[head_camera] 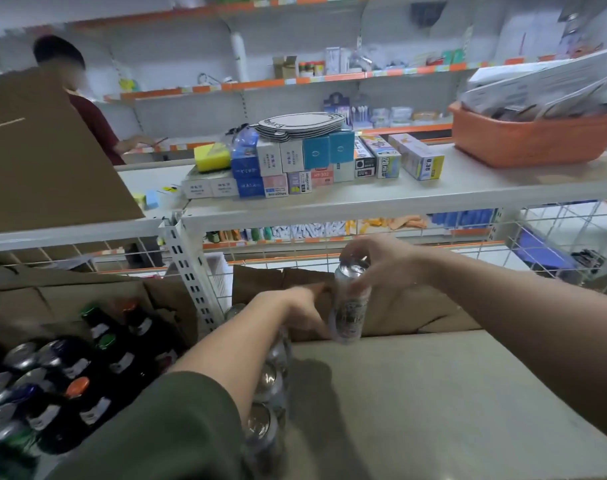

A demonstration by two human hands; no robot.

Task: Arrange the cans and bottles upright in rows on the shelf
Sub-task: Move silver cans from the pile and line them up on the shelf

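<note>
My right hand (378,265) grips the top of a tall silver can (349,313) and holds it upright at the back of the beige shelf (433,393). My left hand (295,310) reaches to the can's left, its curled fingers down by the back end of a row of upright silver cans (267,386) that runs along the shelf's left edge; what those fingers hold is hidden. To the left, dark bottles (104,344) with green and orange caps and more cans (15,375) stand packed together.
A brown cardboard box (399,313) stands behind the held can. A white slotted upright (191,271) divides the two shelf bays. The upper shelf carries small boxes (295,168) and an orange basket (530,136). Another person (87,109) stands at back left.
</note>
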